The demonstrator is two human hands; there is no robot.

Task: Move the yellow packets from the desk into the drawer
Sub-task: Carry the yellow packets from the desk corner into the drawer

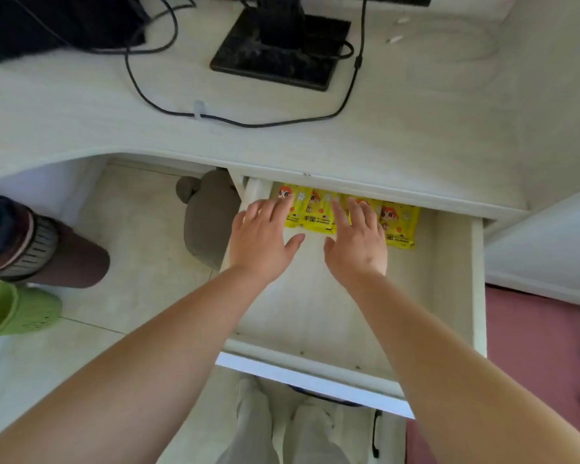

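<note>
So the yellow packets (399,224) are down in the drawer (478,283), lined up in a row running left to right along its far end, half tucked under the counter (282,142) edge. Both my hands lie flat on them, fingers straight and gripping nothing: left hand (265,237) on the left end, right hand (357,241) mid-row. The uncovered rightmost packet is closest to the right hand.

Bright, soft, even light; source direction unclear. White desk (416,128) near washed out at upper right. Faint soft shadows beneath left hand (262,239) and right hand (359,246) in drawer (478,279). Fingertips (282,204) motion-blurred. Desk edge bows, wide-angle; corners soft, compression smear
</note>
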